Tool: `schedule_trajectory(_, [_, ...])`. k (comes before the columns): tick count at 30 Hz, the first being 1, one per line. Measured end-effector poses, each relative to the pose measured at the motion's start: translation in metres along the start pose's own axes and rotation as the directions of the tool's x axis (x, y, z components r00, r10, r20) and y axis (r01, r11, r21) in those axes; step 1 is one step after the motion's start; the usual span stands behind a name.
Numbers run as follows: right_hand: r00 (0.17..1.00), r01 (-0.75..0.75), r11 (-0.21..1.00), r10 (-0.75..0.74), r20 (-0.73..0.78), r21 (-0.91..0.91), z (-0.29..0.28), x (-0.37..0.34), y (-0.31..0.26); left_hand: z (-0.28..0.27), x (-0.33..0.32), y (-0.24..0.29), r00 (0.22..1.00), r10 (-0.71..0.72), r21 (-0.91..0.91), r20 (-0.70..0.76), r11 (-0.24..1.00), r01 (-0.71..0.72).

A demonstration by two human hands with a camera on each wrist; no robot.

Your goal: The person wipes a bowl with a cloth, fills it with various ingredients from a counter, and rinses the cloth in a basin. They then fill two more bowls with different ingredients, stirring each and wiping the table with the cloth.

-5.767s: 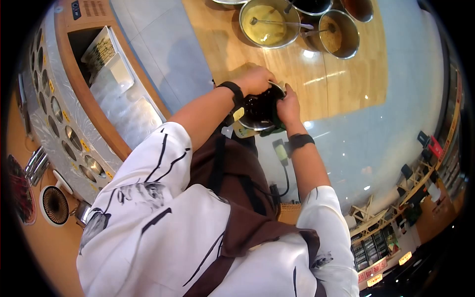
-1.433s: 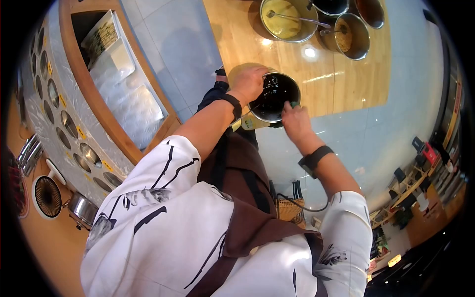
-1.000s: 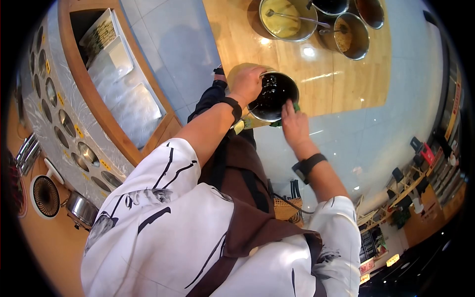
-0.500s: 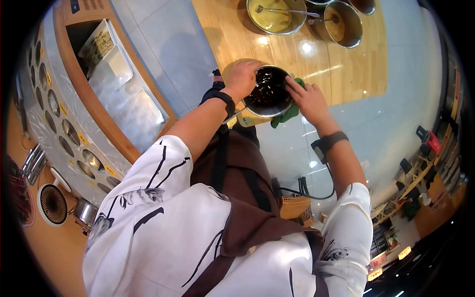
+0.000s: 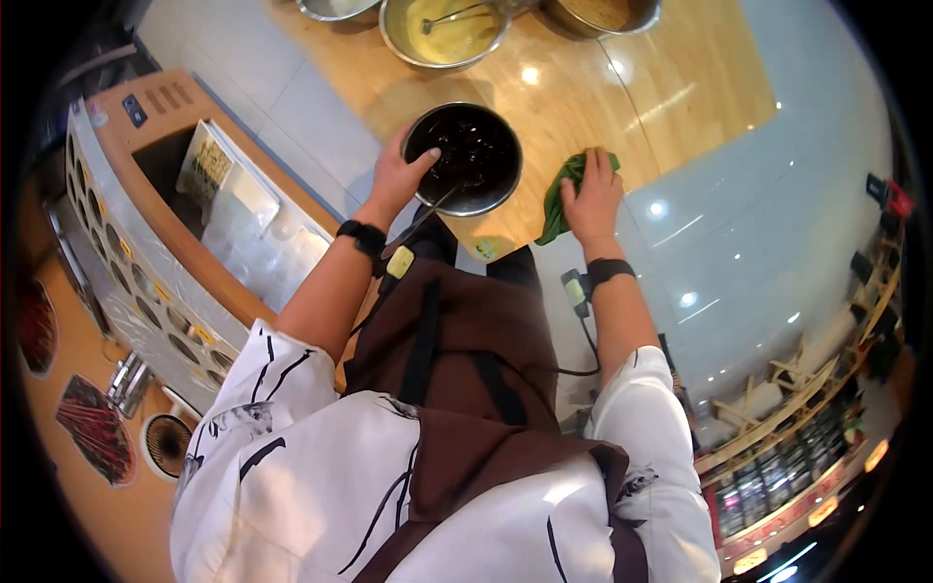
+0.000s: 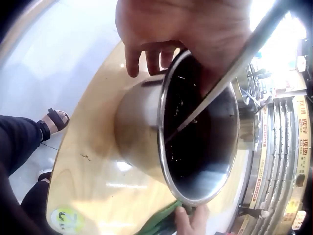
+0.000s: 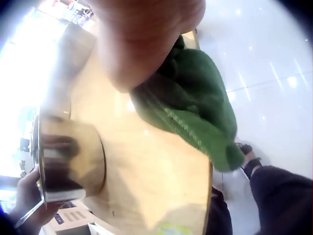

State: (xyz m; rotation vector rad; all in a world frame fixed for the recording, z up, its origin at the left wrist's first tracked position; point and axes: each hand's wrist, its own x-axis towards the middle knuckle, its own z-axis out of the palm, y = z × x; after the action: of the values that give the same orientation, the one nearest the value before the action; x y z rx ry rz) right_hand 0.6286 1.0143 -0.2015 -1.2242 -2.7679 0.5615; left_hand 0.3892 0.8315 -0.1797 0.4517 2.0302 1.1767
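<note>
A metal pot [image 5: 496, 194] with dark contents stands on the wooden table near its edge; a long metal handle [image 6: 220, 88] slants out of it. My left hand [image 5: 397, 183] grips the pot's rim, thumb inside and fingers outside, also seen close up in the left wrist view. To the right of the pot, apart from it, my right hand [image 5: 594, 202] holds a bunched green cloth [image 5: 556, 212] at the table edge. In the right wrist view the cloth [image 7: 195, 103] shows under the hand [image 7: 146, 39], whose fingertips are hidden.
Beyond the pot on the table [image 5: 544, 107] stand a bowl of yellow contents [image 5: 452, 34] with a utensil and a pot of brown contents [image 5: 603, 12]. An open-topped counter [image 5: 219, 272] with white trays is at the left. A foot [image 6: 57, 120] shows beside the table.
My right hand has come away from the pot's rim and moved right with the green cloth. The left hand's thumb now reaches inside the rim. The head view has shifted.
</note>
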Motion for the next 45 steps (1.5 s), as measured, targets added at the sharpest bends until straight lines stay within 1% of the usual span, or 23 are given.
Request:
schedule_trajectory(3, [0.990, 0.048, 0.999, -0.048, 0.131, 0.008, -0.005, -0.026, -0.013, -0.011, -0.009, 0.000, 0.984, -0.086, -0.169, 0.159, 0.979, 0.112])
schedule_trajectory(7, [0.956, 0.216, 0.976, -0.211, 0.204, -0.006, 0.003, -0.063, -0.010, -0.028, -0.038, 0.015, 0.980, -0.081, -0.208, 0.182, 0.971, 0.119])
schedule_trajectory(8, [0.934, 0.307, 0.951, -0.293, 0.205, -0.038, 0.010, -0.072, -0.007, -0.034, -0.047, 0.021, 0.982, -0.122, -0.179, 0.142, 0.973, 0.146])
schedule_trajectory(13, [0.889, 0.375, 0.917, -0.397, 0.226, 0.137, -0.012, -0.090, 0.018, -0.078, -0.095, 0.024, 0.973, -0.226, -0.072, -0.039, 0.972, 0.223])
schedule_trajectory(14, [0.904, 0.362, 0.924, -0.379, 0.199, 0.121, -0.015, -0.100, 0.028, -0.085, -0.104, 0.028, 0.961, -0.266, -0.085, -0.081, 0.962, 0.259])
schedule_trajectory(16, [0.928, 0.165, 0.979, -0.194, 0.318, 0.117, -0.027, -0.125, 0.048, -0.093, -0.117, 0.036, 0.952, -0.263, -0.125, -0.157, 0.962, 0.244])
schedule_trajectory(17, [0.950, 0.112, 0.990, -0.131, 0.282, 0.081, -0.035, -0.138, 0.059, -0.097, -0.121, 0.042, 0.949, -0.224, -0.107, -0.220, 0.973, 0.204])
schedule_trajectory(18, [0.951, -0.067, 0.994, 0.039, 0.306, 0.082, -0.044, -0.154, 0.072, -0.096, -0.119, 0.048, 0.946, -0.181, -0.092, -0.268, 0.983, 0.162])
schedule_trajectory(20, [0.911, -0.338, 0.939, 0.311, 0.271, 0.059, -0.070, -0.192, 0.091, -0.079, -0.098, 0.073, 0.990, -0.018, -0.066, -0.141, 0.998, 0.008])
schedule_trajectory(22, [0.759, -0.650, 0.746, 0.623, 0.190, 0.145, -0.088, -0.231, 0.096, -0.096, -0.092, 0.077, 0.971, 0.097, -0.047, -0.216, 0.993, -0.110])
schedule_trajectory(24, [0.580, -0.809, 0.545, 0.802, 0.144, 0.219, -0.105, -0.268, 0.088, -0.075, -0.079, 0.112, 0.983, 0.168, -0.067, -0.080, 0.983, -0.173])
schedule_trajectory(26, [0.316, -0.826, 0.177, 0.931, 0.180, 0.536, -0.103, -0.311, 0.071, -0.050, -0.067, 0.137, 0.959, 0.229, -0.111, 0.167, 0.971, -0.212])
schedule_trajectory(28, [0.173, -0.550, -0.186, 0.928, 0.329, 0.814, -0.110, -0.350, 0.041, -0.013, -0.073, 0.167, 0.884, 0.292, -0.129, 0.365, 0.956, -0.263])
schedule_trajectory(30, [0.105, -0.247, -0.260, 0.951, 0.292, 0.934, -0.092, -0.385, 0.010, 0.023, -0.076, 0.182, 0.816, 0.248, -0.142, 0.523, 0.969, -0.203])
schedule_trajectory(32, [0.059, 0.025, -0.435, 0.900, 0.433, 0.900, -0.102, -0.412, -0.030, 0.063, -0.098, 0.196, 0.742, 0.258, -0.148, 0.618, 0.966, -0.212])
schedule_trajectory(34, [0.079, 0.317, -0.395, 0.917, 0.391, 0.863, -0.107, -0.443, -0.067, 0.100, -0.121, 0.201, 0.585, 0.247, -0.154, 0.773, 0.967, -0.205])
schedule_trajectory(37, [-0.043, 0.604, -0.287, 0.920, 0.390, 0.744, -0.114, -0.484, -0.113, 0.152, -0.174, 0.212, 0.331, 0.186, -0.107, 0.925, 0.964, -0.242])
schedule_trajectory(38, [-0.083, 0.638, -0.244, 0.921, 0.381, 0.730, -0.126, -0.498, -0.127, 0.168, -0.194, 0.217, 0.237, 0.158, -0.087, 0.959, 0.955, -0.283])
schedule_trajectory(40, [-0.195, 0.708, -0.003, 0.960, 0.199, 0.706, -0.158, -0.535, -0.162, 0.200, -0.238, 0.227, 0.122, 0.140, -0.094, 0.983, 0.941, -0.325])
schedule_trajectory(41, [-0.276, 0.732, 0.053, 0.935, 0.225, 0.680, -0.168, -0.555, -0.175, 0.215, -0.263, 0.231, 0.056, 0.129, -0.103, 0.990, 0.937, -0.335])
schedule_trajectory(43, [-0.571, 0.526, 0.194, 0.802, 0.175, 0.828, -0.196, -0.599, -0.203, 0.244, -0.313, 0.232, -0.062, 0.113, -0.126, 0.992, 0.944, -0.304])
schedule_trajectory(44, [-0.714, -0.158, 0.428, 0.573, -0.402, 0.890, -0.221, -0.606, -0.237, 0.254, -0.342, 0.233, -0.097, 0.112, -0.137, 0.989, 0.941, -0.311])
schedule_trajectory(45, [-0.648, 0.558, 0.411, 0.758, 0.070, 0.721, -0.237, -0.646, -0.238, 0.261, -0.375, 0.234, -0.177, 0.089, -0.141, 0.980, 0.941, -0.307])
